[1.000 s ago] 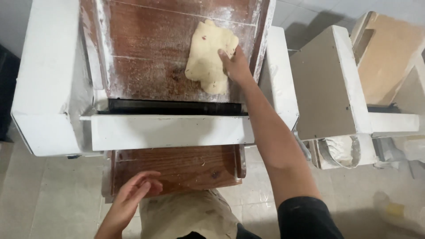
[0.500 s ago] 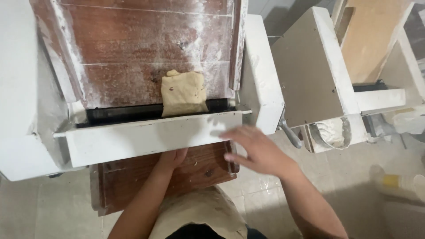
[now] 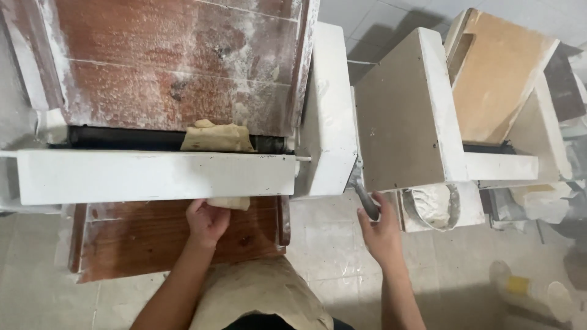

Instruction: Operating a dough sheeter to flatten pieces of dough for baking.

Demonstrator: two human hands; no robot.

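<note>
A pale sheet of dough lies at the bottom of the floured wooden chute, going into the roller slot of the white dough machine. Its lower end comes out under the white front bar onto the lower wooden tray. My left hand rests on that tray, fingers touching the emerging dough. My right hand grips a grey metal lever on the machine's right side.
A second white machine with a brown wooden chute stands to the right. A round white container sits below it. A pale floured apron is at the bottom centre, above a tiled floor.
The dough slid down the chute into the rollers and now emerges below. My right hand left the dough and took hold of the lever. My left hand moved up to the emerging dough.
</note>
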